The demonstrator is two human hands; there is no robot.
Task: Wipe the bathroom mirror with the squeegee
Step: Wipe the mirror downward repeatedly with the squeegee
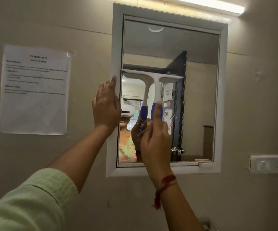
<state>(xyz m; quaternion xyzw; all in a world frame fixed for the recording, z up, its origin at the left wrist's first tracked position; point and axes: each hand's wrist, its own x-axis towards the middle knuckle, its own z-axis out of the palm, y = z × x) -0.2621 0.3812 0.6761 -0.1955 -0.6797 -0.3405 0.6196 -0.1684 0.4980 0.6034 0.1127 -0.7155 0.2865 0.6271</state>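
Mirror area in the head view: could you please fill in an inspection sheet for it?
Surface: mirror in a white frame, upright on the wall.
Job's things: squeegee, blade level against the glass about mid-height, blue handle downward.
Clutter: nothing seen.
Grippers: right hand grips the handle; left hand open, fingers on the frame's left edge.
Cables: nothing seen.
Surroundings: paper notice left, switch plate right, lamp above.

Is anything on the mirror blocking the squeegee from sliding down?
Nothing visible blocks it. The white squeegee with the blue handle rests against the white-framed mirror, held by the right hand. The left hand rests on the frame's left edge, beside the blade's path.
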